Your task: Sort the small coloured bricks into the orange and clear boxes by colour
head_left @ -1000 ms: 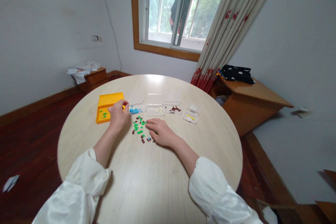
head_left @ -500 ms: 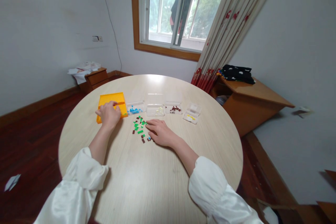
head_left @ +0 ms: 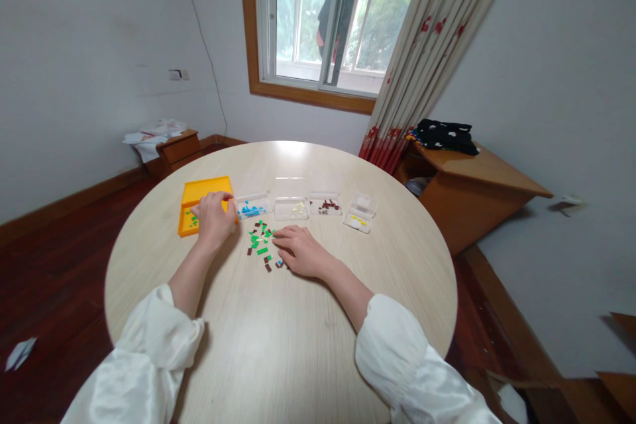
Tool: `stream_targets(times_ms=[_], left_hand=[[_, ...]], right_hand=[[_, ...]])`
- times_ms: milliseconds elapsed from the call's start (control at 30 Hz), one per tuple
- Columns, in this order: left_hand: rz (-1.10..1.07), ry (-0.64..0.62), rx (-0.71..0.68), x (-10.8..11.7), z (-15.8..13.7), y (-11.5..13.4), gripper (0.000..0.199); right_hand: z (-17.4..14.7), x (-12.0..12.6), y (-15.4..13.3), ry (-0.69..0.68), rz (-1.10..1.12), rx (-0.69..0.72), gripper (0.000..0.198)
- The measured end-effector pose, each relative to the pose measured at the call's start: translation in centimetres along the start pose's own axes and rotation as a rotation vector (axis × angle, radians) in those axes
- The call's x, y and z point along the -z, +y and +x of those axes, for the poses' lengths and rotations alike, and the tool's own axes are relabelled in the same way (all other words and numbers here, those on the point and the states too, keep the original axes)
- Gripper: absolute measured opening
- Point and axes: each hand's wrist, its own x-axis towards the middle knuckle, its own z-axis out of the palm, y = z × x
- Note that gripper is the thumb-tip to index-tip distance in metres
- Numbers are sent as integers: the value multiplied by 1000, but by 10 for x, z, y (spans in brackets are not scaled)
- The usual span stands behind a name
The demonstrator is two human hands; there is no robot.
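Note:
My left hand (head_left: 217, 220) hovers over the right side of an open yellow box (head_left: 207, 183), fingers bent and a small gap by the thumb; nothing shows in it. Several green pieces (head_left: 193, 217) lie in that box, partly hidden by the hand. My right hand (head_left: 302, 252) rests low on the table, fingers stretched out at the right edge of a loose pile. That pile mixes small green bricks (head_left: 262, 251), brown bricks (head_left: 268, 267) and a few blue and pale bits. Some of it is covered by the right fingers.
Behind the pile, clear lidded boxes stand in a row: one with blue pieces (head_left: 252, 210), one with cream pieces (head_left: 298, 209), one with dark brown pieces (head_left: 328, 205), one with yellow pieces (head_left: 358, 220). The round table (head_left: 278, 344) fills the foreground.
My left hand has moved right within the yellow box, uncovering green pieces on its left side. My right hand stays by the pile. The view has shifted slightly.

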Motion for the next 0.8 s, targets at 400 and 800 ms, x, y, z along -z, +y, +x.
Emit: stream_targets(times_ms=[400, 800], left_hand=[[-196, -152, -170, -5, -6, 10, 24], [-244, -246, -332, -5, -13, 20, 19]], right_hand=[[4, -8, 10, 78, 10, -63, 19], [6, -9, 18, 95, 59, -172, 19]])
